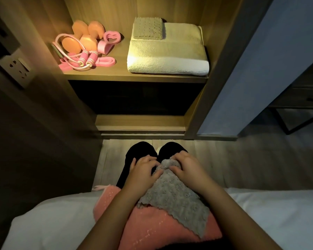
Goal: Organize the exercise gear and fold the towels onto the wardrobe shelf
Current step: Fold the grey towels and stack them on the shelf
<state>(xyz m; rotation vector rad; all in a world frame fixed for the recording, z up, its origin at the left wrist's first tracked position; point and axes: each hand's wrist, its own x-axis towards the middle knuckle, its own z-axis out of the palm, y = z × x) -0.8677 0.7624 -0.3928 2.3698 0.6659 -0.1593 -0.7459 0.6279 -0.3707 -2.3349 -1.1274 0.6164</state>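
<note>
A small grey towel (172, 199) lies across my lap on top of a pink towel (152, 230). My left hand (143, 171) and my right hand (186, 168) both pinch the grey towel's far edge near my knees. On the lit wardrobe shelf (134, 77) a folded white towel (167, 55) lies at the right with a small folded grey towel (147, 28) on its back corner. At the shelf's left sit orange dumbbells (81, 38), a pink jump rope (83, 59), a pink resistance band (105, 61) and a pink foam grip (109, 40).
I sit on a white bed (43, 219) facing the open wardrobe. A dark lower compartment (135, 98) lies under the shelf. A wall socket (16, 68) is at the left, a blue-grey wardrobe door (251, 78) at the right, a dark table (304, 103) beyond it.
</note>
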